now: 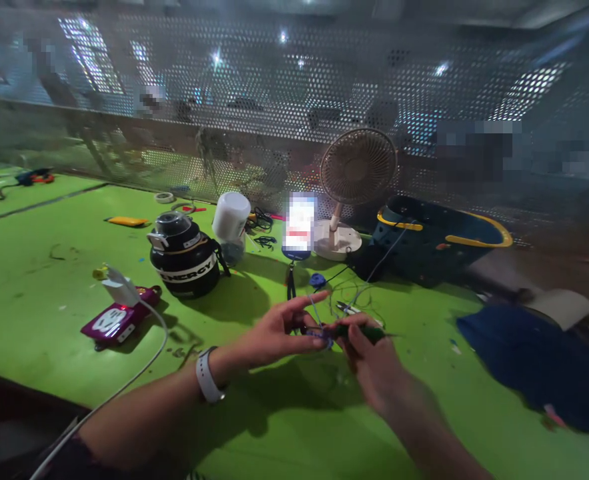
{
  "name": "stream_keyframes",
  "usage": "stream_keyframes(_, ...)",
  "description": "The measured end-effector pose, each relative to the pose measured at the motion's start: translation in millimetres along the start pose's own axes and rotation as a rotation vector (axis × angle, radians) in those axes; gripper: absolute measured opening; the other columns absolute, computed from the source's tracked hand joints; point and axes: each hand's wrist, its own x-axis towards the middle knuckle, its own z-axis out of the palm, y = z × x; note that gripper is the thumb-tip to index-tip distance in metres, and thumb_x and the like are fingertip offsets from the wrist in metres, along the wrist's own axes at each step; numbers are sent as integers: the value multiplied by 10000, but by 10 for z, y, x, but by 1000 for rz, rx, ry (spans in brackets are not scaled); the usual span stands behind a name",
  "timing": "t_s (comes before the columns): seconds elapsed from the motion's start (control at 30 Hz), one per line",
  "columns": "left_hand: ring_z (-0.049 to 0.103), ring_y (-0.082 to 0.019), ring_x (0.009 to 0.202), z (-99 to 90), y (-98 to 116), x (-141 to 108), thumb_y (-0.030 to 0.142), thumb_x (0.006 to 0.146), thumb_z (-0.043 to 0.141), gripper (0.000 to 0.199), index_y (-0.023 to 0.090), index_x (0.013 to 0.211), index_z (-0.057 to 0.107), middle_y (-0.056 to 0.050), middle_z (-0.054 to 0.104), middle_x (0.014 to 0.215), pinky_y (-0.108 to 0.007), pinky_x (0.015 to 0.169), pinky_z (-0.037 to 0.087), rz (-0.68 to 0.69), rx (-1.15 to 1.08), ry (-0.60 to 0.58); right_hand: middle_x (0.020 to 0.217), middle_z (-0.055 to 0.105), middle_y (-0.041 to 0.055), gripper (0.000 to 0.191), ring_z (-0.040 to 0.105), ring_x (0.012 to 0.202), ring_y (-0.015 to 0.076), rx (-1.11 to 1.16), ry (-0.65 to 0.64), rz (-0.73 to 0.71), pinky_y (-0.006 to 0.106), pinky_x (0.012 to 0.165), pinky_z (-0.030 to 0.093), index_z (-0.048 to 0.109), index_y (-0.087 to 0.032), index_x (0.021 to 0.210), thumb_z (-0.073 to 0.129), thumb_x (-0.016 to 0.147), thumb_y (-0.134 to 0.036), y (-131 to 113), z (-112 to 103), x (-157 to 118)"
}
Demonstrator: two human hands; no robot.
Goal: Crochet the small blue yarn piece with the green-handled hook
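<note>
My left hand (pixel 267 340), a white band on its wrist, pinches a small purple-blue crochet piece (pixel 327 343) between thumb and fingers. Its index finger is stretched out with a strand of yarn (pixel 316 308) by it. In my right hand (pixel 382 373) is a crochet hook (pixel 373 333) with a dark green handle, its tip end at the crochet piece. My fingers partly hide the stitches. Just beyond lies a small blue crocheted bit (pixel 317 281). A thin pale strand runs from near my hands up to the dark basket (pixel 439 260).
On the green table (pixel 254 433) stand a black flask (pixel 187 263), an upturned white bottle (pixel 231 215), a lit phone (pixel 299 223) and a fan (pixel 358 167). A purple power bank (pixel 119 323) with a white cable is left; dark blue cloth (pixel 534 360) lies right.
</note>
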Motion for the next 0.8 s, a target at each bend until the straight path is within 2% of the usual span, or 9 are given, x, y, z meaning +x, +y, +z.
stream_keyframes(0.07, 642, -139, 769, 70, -18, -24, 207, 749, 781, 835, 211, 1477, 374, -10, 689, 817, -283, 774, 498, 92, 219, 90, 942, 787, 30, 148, 742, 891, 223, -220, 44, -139, 377, 755, 615, 738, -279, 841, 730, 808, -423, 42, 52, -57)
stream_keyframes(0.13, 637, -154, 754, 135, -27, -45, 253, 767, 767, 821, 180, 1480, 367, -29, 707, 809, -313, 790, 501, 172, 394, 216, 1109, 755, 38, 131, 690, 1078, 244, -492, 63, -342, 441, 886, 576, 729, -299, 965, 659, 878, -369, 74, 55, -95)
stream_keyframes(0.2, 642, -160, 751, 191, -37, -60, 268, 767, 769, 813, 162, 1473, 381, -41, 723, 806, -332, 817, 502, 200, 441, 294, 1193, 726, 43, 187, 643, 1168, 255, -709, 39, -596, 513, 998, 497, 700, -306, 1080, 623, 909, -307, 102, 20, -104)
stream_keyframes(0.27, 667, -168, 779, 230, -54, -66, 267, 756, 782, 855, 169, 1487, 350, -49, 737, 827, -340, 831, 513, 154, 298, 262, 1228, 710, 52, 282, 652, 1152, 244, -813, -16, -817, 547, 1057, 430, 650, -296, 1185, 608, 916, -219, 117, -29, -88)
stream_keyframes(0.37, 698, -166, 792, 255, -72, -62, 241, 709, 823, 917, 189, 1488, 344, -44, 751, 828, -331, 828, 529, 21, -71, 151, 1201, 724, 58, 364, 693, 1064, 221, -809, -71, -992, 547, 1074, 396, 607, -281, 1236, 603, 903, -133, 84, -83, -49)
stream_keyframes(0.43, 699, -144, 760, 245, -64, -57, 194, 686, 839, 879, 192, 1454, 409, -28, 752, 791, -306, 821, 526, -45, -219, 123, 1159, 743, 48, 325, 705, 1021, 214, -768, -101, -1023, 536, 1068, 394, 625, -286, 1201, 615, 903, -156, 28, -95, -25)
stream_keyframes(0.5, 694, -122, 728, 216, -40, -50, 148, 684, 836, 822, 199, 1416, 466, -12, 750, 764, -275, 799, 519, -78, -271, 108, 1132, 755, 34, 258, 713, 978, 202, -688, -127, -992, 511, 1052, 410, 650, -298, 1154, 623, 912, -212, -30, -92, -7)
stream_keyframes(0.67, 679, -113, 710, 121, 24, -28, 140, 697, 825, 694, 189, 1338, 562, -9, 747, 763, -262, 783, 493, -92, -298, 100, 1059, 776, -5, 161, 716, 963, 183, -408, -135, -766, 441, 1025, 450, 694, -309, 1049, 635, 912, -249, -86, -83, 22)
stream_keyframes(0.8, 665, -108, 703, 81, 54, -9, 156, 696, 829, 618, 167, 1277, 617, -10, 737, 754, -254, 784, 477, -80, -348, 119, 1018, 784, -8, 135, 711, 1017, 198, -299, -117, -593, 434, 1030, 458, 702, -299, 1006, 659, 893, -239, -30, -128, 41)
